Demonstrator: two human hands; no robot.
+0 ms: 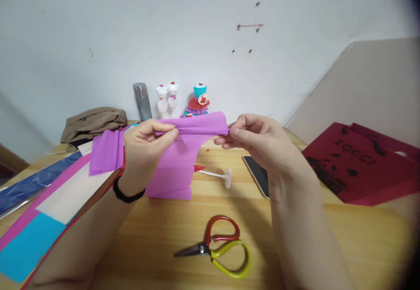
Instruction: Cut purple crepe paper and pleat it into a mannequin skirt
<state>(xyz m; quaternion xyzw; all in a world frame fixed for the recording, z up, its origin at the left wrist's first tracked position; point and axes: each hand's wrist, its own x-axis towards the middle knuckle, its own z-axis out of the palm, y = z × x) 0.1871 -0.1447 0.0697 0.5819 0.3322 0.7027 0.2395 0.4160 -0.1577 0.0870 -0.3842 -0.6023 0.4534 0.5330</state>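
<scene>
A sheet of purple crepe paper [175, 167] hangs between my two hands, its upper edge gathered into a fold. My left hand [149, 143] pinches that fold between thumb and forefinger. At the fold's right end my right hand [254, 137] is closed on the paper with the fingertips. Behind the sheet, a white stand [227, 178] with a bit of red paper [199, 168] lies on its side, partly hidden. Scissors [201, 249] with a red and a yellow handle lie on the table below my hands.
Coloured paper strips [70, 198] lie left under my forearm. At the back stand a flask [142, 102], two white mannequins [162, 95] and one in a paper dress [198, 99]. A phone [257, 174] and a red bag [357, 167] are at right; brown cloth [93, 124] lies left.
</scene>
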